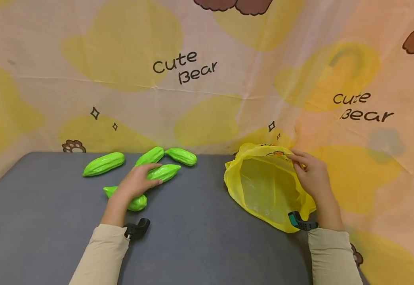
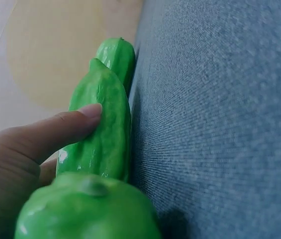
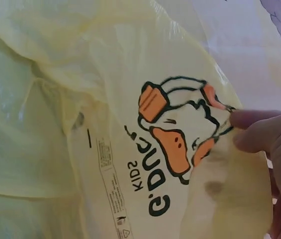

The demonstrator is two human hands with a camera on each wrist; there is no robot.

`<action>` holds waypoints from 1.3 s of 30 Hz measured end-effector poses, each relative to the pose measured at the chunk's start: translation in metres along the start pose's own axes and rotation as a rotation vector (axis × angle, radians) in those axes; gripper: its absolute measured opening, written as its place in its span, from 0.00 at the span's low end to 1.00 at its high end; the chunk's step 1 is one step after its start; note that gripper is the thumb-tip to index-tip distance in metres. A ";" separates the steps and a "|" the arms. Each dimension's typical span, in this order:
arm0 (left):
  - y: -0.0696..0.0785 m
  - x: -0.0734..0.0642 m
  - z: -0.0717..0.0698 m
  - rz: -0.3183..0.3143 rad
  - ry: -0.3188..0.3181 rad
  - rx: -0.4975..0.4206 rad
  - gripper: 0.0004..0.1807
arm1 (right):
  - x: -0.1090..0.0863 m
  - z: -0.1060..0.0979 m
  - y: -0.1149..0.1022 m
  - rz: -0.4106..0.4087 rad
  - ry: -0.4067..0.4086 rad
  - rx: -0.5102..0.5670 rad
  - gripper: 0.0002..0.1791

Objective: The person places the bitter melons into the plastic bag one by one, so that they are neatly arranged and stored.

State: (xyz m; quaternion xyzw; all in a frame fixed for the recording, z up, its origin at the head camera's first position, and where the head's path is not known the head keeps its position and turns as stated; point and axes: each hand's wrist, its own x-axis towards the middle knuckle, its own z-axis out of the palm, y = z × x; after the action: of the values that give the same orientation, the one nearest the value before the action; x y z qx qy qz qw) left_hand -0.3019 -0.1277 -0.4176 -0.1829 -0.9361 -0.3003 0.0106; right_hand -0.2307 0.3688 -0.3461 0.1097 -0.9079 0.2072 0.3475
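Note:
My left hand point(image 1: 135, 183) holds a glossy green bitter melon point(image 1: 165, 172) on the table, its thumb point(image 2: 91, 114) lying along the ridged side and the fingers around the far side. Another bitter melon point(image 1: 137, 203) lies partly hidden under the left wrist; its blunt end fills the bottom of the left wrist view. On the right, my right hand point(image 1: 313, 174) pinches the upper rim of a yellow plastic bag point(image 1: 233, 186) between thumb and fingers. The bag's mouth gapes toward me, and a printed duck point(image 3: 180, 129) shows beside the fingertips in the right wrist view.
Three more bitter melons lie near the back edge: one at left point(image 1: 104, 164), one just behind the left hand point(image 1: 150, 156) and one right of it point(image 1: 182, 156). A patterned cloth point(image 1: 139, 111) hangs behind the grey table point(image 1: 199, 237) and along its right side.

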 end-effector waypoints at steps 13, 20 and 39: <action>0.044 0.006 0.002 0.089 -0.049 -0.152 0.34 | 0.004 -0.017 -0.002 0.108 -0.314 0.020 0.34; 0.080 0.004 0.001 0.150 -0.061 -0.140 0.34 | 0.003 -0.024 -0.001 0.117 -0.414 0.070 0.41; 0.156 0.000 0.047 0.221 -0.071 -0.177 0.31 | 0.005 -0.027 -0.004 0.131 -0.484 0.082 0.44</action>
State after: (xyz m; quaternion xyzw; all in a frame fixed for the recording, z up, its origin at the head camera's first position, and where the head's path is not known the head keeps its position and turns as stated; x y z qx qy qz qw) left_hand -0.2435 0.0167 -0.3692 -0.2958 -0.8799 -0.3718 -0.0058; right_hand -0.2175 0.3773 -0.3239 0.1111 -0.9606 0.2336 0.1014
